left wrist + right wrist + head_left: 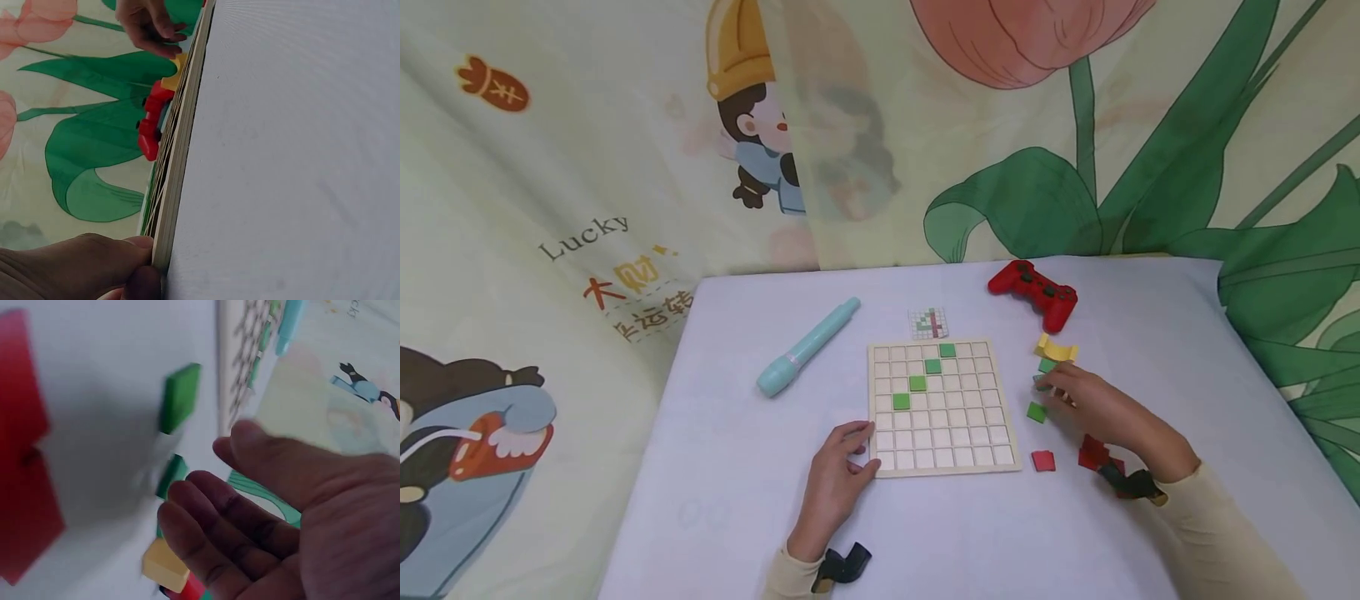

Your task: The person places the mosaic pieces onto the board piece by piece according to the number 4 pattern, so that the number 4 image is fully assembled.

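A pale wooden grid board [955, 417] lies on the white table, with several green tiles [917, 383] set in a diagonal line of its squares. My left hand [835, 483] rests at the board's left edge, thumb and index fingertips touching it near the lower corner. To the right of the board my right hand [1097, 408] reaches over loose green tiles [1037, 412]. Its thumb and fingers are apart in the right wrist view, nothing visible between them, and a green tile [172, 475] lies close to the fingertips. Red tiles [1093, 452] lie partly hidden under the right wrist.
Behind the board lies a small card with a coloured grid [929, 323]. A yellow curved block [1056, 348] and a red game controller [1033, 293] are at the back right. A mint-green microphone-shaped object [808, 346] lies left. One red tile [1043, 461] sits near the board's lower right corner.
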Motion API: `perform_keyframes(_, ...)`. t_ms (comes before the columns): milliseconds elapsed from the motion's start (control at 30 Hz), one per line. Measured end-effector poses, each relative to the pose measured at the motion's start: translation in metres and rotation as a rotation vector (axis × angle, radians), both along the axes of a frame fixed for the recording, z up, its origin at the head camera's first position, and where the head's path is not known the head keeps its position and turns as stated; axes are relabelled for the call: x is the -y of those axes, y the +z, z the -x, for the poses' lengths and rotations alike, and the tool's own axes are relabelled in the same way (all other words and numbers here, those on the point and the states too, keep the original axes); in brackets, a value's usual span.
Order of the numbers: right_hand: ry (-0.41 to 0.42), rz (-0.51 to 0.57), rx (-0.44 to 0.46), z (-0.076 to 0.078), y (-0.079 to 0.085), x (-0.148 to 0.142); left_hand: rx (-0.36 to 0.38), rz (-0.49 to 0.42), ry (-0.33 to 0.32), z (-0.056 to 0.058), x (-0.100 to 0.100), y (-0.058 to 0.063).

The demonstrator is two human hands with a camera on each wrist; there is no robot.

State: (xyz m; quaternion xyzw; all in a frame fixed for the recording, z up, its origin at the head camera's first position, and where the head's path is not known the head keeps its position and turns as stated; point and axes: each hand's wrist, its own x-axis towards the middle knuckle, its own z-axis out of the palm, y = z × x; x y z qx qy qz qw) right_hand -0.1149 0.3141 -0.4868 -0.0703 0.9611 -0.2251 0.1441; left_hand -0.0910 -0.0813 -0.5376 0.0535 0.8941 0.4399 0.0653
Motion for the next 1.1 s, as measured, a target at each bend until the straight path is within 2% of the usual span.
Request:
perform_keyframes(133, 0.028, 0.002, 0.07, -0.003, -0.01, 0.0, 0.004, -0.008, -0.001, 0.0, 0.0, 0.0)
perform_keyframes(267, 0.044, -0.011, 0.068, -0.005, -0.016, 0.002, 0.016, -0.007, -0.011, -0.001, -0.001, -0.001)
perform_keyframes(367, 0.022, -0.003, 0.078, -0.005, -0.015, 0.001, 0.018, -0.001, -0.016, -0.002, -0.002, -0.002)
perform_keyframes(533, -0.028, -0.014, 0.031, 0.01, -0.009, -0.006, 0.003, 0.001, -0.003, -0.001, -0.001, 0.0)
perform_keyframes(600, -0.016, -0.039, 0.0, 0.018, -0.009, -0.009, 0.001, -0.001, 0.004, -0.001, -0.001, 0.0)
perform_keyframes(700, 0.046, -0.079, -0.028, 0.028, -0.01, -0.012, 0.0, -0.001, 0.012, -0.001, -0.001, 0.001)
perform_keyframes(800, 0.101, -0.107, -0.041, 0.031, -0.012, -0.011, 0.003, 0.005, 0.012, -0.001, 0.0, 0.0)
perform_keyframes(867, 0.108, -0.121, -0.033, 0.032, -0.013, -0.009, -0.002, 0.002, 0.003, 0.0, 0.0, 0.0)
perform_keyframes(1100, 0.044, -0.115, 0.017, 0.035, -0.014, -0.003, -0.002, -0.001, -0.005, 0.001, 0.0, 0.0)
